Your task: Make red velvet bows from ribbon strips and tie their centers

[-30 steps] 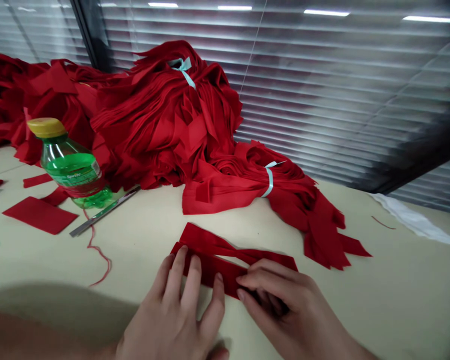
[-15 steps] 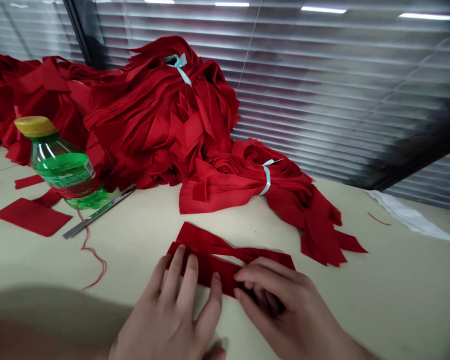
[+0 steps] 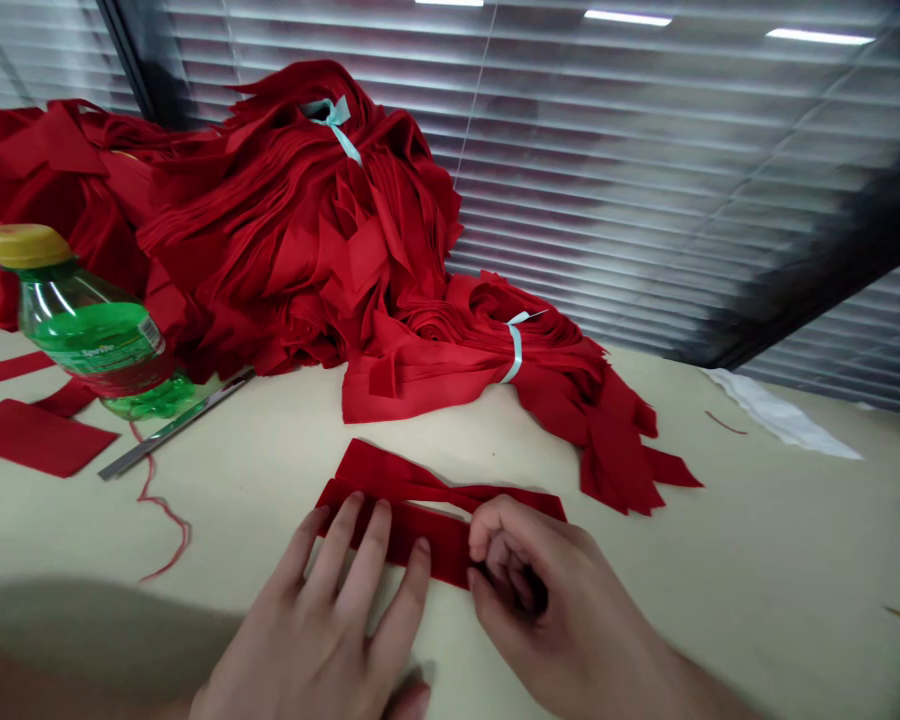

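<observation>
Only legible txt: "Sprite", light lettering on green label (image 3: 97, 345) of clear plastic drink bottle (image 3: 82, 325) w/ yellow cap (image 3: 22, 245). Small print at label's right end too blurred to read.

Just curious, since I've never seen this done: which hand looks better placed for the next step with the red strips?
Probably the right hand: its fingers are curled in at the end of the red fabric strips, while the left hand lies flat with fingers spread, pressing them onto the table.
</observation>
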`<state>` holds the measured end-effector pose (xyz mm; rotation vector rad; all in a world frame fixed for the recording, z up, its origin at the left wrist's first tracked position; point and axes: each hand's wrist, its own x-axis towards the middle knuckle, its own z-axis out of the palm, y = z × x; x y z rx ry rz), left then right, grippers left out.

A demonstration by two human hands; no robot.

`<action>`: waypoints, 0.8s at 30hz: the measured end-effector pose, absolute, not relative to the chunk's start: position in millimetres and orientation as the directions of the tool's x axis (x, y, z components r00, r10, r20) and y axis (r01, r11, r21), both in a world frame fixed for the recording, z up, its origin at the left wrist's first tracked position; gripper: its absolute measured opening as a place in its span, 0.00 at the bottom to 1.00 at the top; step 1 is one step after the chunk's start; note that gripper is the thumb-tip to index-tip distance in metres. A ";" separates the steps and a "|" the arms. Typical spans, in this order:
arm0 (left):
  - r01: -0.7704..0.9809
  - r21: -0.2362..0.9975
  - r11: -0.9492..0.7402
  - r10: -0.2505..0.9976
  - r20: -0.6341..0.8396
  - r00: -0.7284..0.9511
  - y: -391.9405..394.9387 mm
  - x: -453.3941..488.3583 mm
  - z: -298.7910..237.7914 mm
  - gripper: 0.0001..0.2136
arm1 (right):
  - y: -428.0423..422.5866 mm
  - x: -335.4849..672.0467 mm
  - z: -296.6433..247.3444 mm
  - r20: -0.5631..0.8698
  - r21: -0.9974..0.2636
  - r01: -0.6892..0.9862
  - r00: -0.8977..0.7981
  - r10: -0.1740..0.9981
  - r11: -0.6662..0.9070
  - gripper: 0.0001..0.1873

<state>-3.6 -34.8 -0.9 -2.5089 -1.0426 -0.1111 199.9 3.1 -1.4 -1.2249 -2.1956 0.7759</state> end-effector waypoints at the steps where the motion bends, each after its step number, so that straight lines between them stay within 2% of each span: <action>1: 0.692 -0.348 -0.632 0.659 0.229 0.717 -35.1 -3.6 -1.3 0.26 | 3.3 200.1 -1.4 0.150 -0.688 0.583 -0.468 0.871 0.432 0.09; 10: 0.692 -0.354 -0.629 0.642 0.267 0.719 -33.1 -1.4 -0.4 0.24 | 4.5 200.9 -4.0 0.150 -0.686 0.579 -0.480 0.864 0.440 0.11; 15: 0.729 -0.288 -0.621 0.655 0.320 0.684 -33.7 -2.9 -4.5 0.21 | 5.2 200.6 -1.4 0.149 -0.708 0.557 -0.483 0.863 0.433 0.11; 21: 0.736 -0.253 -0.628 0.676 0.291 0.677 -33.8 -2.6 -4.4 0.21 | 4.2 201.0 -1.7 0.157 -0.707 0.550 -0.492 0.856 0.445 0.09; 24: 0.719 -0.279 -0.637 0.673 0.256 0.694 -33.2 -2.1 -1.0 0.22 | 4.3 200.1 -2.1 0.154 -0.700 0.560 -0.488 0.859 0.443 0.06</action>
